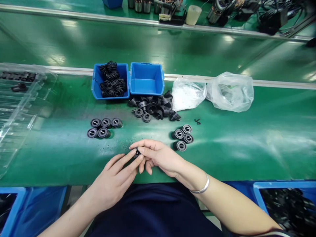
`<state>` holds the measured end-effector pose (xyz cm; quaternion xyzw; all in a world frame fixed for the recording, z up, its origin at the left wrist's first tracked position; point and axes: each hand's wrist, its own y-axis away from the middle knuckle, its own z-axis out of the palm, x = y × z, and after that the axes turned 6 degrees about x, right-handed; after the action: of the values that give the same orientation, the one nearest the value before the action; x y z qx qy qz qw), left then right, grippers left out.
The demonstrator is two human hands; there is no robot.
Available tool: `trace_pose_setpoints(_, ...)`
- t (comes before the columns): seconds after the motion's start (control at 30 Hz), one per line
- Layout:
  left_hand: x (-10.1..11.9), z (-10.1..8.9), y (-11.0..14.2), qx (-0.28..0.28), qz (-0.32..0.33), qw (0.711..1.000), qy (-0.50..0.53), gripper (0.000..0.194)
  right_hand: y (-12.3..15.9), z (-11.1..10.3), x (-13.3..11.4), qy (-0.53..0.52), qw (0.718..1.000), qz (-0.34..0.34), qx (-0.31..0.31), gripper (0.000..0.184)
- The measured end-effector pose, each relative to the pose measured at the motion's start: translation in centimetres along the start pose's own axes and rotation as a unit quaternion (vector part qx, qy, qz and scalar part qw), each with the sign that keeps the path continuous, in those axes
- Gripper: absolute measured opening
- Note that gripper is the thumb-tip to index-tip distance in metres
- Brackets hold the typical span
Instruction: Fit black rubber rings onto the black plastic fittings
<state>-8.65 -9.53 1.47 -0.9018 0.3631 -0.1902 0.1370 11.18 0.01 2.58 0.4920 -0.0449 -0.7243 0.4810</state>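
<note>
Close to the front edge of the green table, both my hands meet around a small black round part point(137, 153). The fingertips of my left hand point(118, 179) press on it from the left. My right hand point(158, 156), with a silver bangle at the wrist, grips it between thumb and fingers from the right. Most of the part is hidden by the fingers. Left of the hands stand several black cylindrical caps point(106, 123) with a pale slot on top. More such caps point(181, 145) are grouped to the right.
Behind lie a blue bin point(92, 86) with black cable coils, an empty blue bin point(162, 82), a heap of black fittings point(153, 108) and plastic bags point(189, 93). Tiny black pieces point(197, 121) lie right. Clear trays point(22, 112) stand left. Blue crates point(258, 186) flank the front edge.
</note>
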Motion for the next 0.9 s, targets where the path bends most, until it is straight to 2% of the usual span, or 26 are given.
trace_pose_setpoints(0.1,-0.36,-0.35,0.31,-0.002,0.023,1.000,0.002,0.037,-0.13,0.06,-0.15,0.005,1.000,0.004,0.005,0.020)
trace_pose_setpoints(0.2,-0.38,-0.26,0.53,0.002,0.031,1.000,-0.003,0.035,-0.05,0.16,-0.20,-0.011,1.000,-0.001,0.011,0.025)
trace_pose_setpoints(0.27,-0.19,0.02,0.48,0.001,0.025,1.000,-0.011,0.035,-0.03,0.16,-0.23,-0.018,1.000,-0.007,0.012,0.028)
trace_pose_setpoints(0.53,0.02,0.32,0.44,0.015,-0.004,1.000,-0.012,0.036,-0.60,-0.04,-0.06,0.017,1.000,0.001,0.002,0.015)
trace_pose_setpoints(0.63,0.08,0.17,0.66,0.016,-0.026,0.999,-0.014,0.038,-0.56,-0.25,-0.21,-0.009,1.000,0.000,-0.007,0.026)
trace_pose_setpoints(0.73,0.22,0.21,0.55,-0.009,-0.017,1.000,-0.007,0.040,-0.39,-0.49,-0.30,-0.039,0.999,-0.011,-0.034,0.037)
trace_pose_setpoints(0.9,0.16,0.39,0.49,-0.006,-0.012,1.000,-0.001,0.040,-0.52,-0.43,0.09,-0.010,0.999,-0.024,-0.026,0.018)
